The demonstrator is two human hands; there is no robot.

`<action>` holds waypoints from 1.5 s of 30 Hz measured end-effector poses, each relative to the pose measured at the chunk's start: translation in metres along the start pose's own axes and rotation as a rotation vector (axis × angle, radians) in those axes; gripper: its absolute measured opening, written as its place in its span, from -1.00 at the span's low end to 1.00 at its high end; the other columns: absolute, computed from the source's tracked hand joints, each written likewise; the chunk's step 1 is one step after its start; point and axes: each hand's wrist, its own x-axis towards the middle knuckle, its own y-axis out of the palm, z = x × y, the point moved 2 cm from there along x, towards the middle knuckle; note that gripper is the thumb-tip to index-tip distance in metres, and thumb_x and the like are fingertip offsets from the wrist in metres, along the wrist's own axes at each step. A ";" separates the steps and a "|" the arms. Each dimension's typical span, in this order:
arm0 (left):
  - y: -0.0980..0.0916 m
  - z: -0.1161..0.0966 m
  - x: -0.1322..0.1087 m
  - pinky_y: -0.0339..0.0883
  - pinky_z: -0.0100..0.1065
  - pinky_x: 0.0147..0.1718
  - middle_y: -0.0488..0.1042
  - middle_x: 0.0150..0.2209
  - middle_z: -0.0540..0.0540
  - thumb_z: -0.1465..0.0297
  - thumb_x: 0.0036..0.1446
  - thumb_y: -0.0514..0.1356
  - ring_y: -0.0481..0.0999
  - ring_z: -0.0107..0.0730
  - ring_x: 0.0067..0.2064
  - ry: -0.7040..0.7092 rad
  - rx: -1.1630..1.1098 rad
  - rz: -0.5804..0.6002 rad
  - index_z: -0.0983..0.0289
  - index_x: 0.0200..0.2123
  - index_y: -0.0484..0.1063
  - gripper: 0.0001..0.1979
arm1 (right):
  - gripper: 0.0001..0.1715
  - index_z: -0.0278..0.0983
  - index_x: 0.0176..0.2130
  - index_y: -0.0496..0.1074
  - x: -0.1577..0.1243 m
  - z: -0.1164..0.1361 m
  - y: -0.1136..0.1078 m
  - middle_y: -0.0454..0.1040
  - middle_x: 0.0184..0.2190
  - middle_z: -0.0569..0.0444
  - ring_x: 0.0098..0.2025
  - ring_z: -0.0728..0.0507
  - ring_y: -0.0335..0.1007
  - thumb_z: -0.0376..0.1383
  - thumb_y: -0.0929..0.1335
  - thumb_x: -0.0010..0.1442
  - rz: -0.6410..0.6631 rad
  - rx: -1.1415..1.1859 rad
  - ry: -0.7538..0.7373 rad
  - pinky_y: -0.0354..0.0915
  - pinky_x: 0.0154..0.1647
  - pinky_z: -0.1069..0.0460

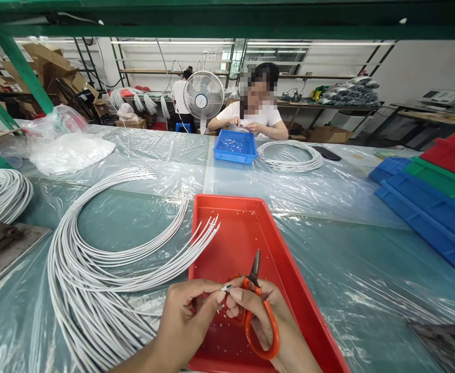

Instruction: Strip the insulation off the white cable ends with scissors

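Note:
Over the near part of a red tray (231,202), my two hands meet at the fingertips. My left hand (190,316) pinches the end of a white cable (225,288). My right hand (270,311) touches the same end with thumb and finger, and orange-handled scissors (264,331) hang in its grip, blades pointing up and away. A dark bit shows at the cable tip, too small to make out. Beside the tray lies a big looped bundle of white cables (72,259), several of its ends reaching over the tray's left rim. Small white scraps are scattered in the tray.
Across the plastic-covered table (340,191), a person (256,109) works over a blue tray (235,153) beside a cable coil (289,155). Stacked bins (425,202) stand right, a plastic bag (64,145) left. A green beam (227,20) crosses overhead.

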 end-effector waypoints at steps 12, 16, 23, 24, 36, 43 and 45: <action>-0.001 0.003 -0.002 0.26 -0.50 -0.49 0.59 -0.46 0.05 0.50 0.10 0.15 0.47 -0.44 -0.50 0.144 0.203 -0.023 0.23 -0.30 0.56 -0.82 | -0.94 -0.29 -0.57 0.50 -0.004 0.016 0.002 0.37 -0.67 0.19 -0.57 0.03 0.17 -0.42 0.45 -0.14 -0.066 -0.367 -0.108 0.12 -0.56 0.15; -0.002 0.004 -0.001 0.27 -0.45 -0.46 0.59 -0.47 0.06 0.49 0.12 0.13 0.50 -0.39 -0.48 0.206 0.279 -0.002 0.23 -0.28 0.55 -0.80 | -0.92 -0.31 -0.61 0.45 -0.004 0.018 0.002 0.31 -0.69 0.21 -0.61 0.04 0.08 -0.44 0.41 -0.14 -0.081 -0.453 -0.150 0.06 -0.58 0.14; -0.002 0.004 -0.002 0.25 -0.45 -0.41 0.59 -0.43 0.06 0.51 0.11 0.13 0.51 -0.40 -0.43 0.205 0.275 0.012 0.23 -0.26 0.53 -0.80 | -0.87 -0.30 -0.63 0.29 -0.001 0.013 0.004 0.21 -0.69 0.25 -0.62 0.06 0.01 -0.46 0.34 -0.17 -0.136 -0.499 -0.176 0.03 -0.61 0.14; -0.001 0.004 -0.002 0.25 -0.45 -0.40 0.58 -0.42 0.05 0.50 0.12 0.12 0.51 -0.40 -0.42 0.183 0.262 0.020 0.22 -0.26 0.53 -0.80 | -0.87 -0.30 -0.63 0.28 -0.001 0.013 0.005 0.21 -0.69 0.25 -0.62 0.06 0.01 -0.44 0.34 -0.16 -0.152 -0.505 -0.177 0.03 -0.61 0.14; 0.000 0.002 0.000 0.20 -0.48 -0.48 0.42 -0.56 0.02 0.38 0.19 0.04 0.37 -0.44 -0.49 -0.055 0.098 0.075 0.30 -0.44 0.46 -0.75 | -0.88 -0.27 -0.58 0.31 0.000 0.011 -0.003 0.30 -0.64 0.20 -0.59 0.02 0.15 -0.36 0.37 -0.09 -0.176 -0.488 -0.247 0.16 -0.58 0.13; 0.000 0.001 -0.001 0.18 -0.49 -0.51 0.39 -0.59 0.00 0.37 0.18 0.05 0.34 -0.46 -0.52 -0.073 0.051 0.057 0.31 -0.50 0.43 -0.73 | -0.68 -0.26 -0.64 0.23 -0.005 0.014 -0.009 0.13 -0.70 0.23 -0.62 0.03 0.05 -0.27 0.34 0.05 -0.260 -0.828 -0.395 0.07 -0.59 0.11; 0.000 0.001 -0.001 0.19 -0.49 -0.51 0.40 -0.59 0.00 0.38 0.18 0.05 0.35 -0.46 -0.52 -0.069 0.052 0.055 0.32 -0.49 0.45 -0.74 | -0.73 -0.27 -0.61 0.28 -0.006 0.015 -0.008 0.21 -0.67 0.20 -0.59 0.01 0.12 -0.25 0.35 0.05 -0.264 -0.830 -0.405 0.12 -0.55 0.11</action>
